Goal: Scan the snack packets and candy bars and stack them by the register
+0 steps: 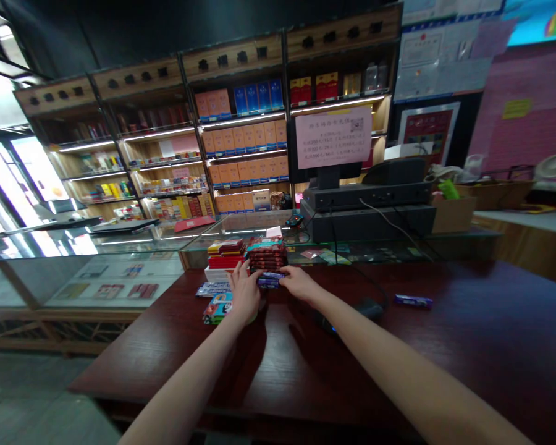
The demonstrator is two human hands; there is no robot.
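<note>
Both my hands meet at a small stack of purple-wrapped bars [269, 280] on the dark wooden desk. My left hand [244, 289] has its thumb at the stack's left end, with the other fingers spread upward near the red and yellow packs [225, 252]. At the right end, the fingers of my right hand [299, 283] close on the stack. Just behind it stands a pile of brown-red packets [267, 254]. Teal packets [219, 308] and blue-white packets [213, 289] lie left of my left hand. A single purple bar [413, 301] lies apart on the right.
A dark device [368, 310] with a cable sits beyond my right forearm. Behind the desk are a glass counter [199, 238], a monitor with a pink notice [334, 137] and a black cash drawer [375, 221]. Shelves of boxed goods [245, 139] line the back wall.
</note>
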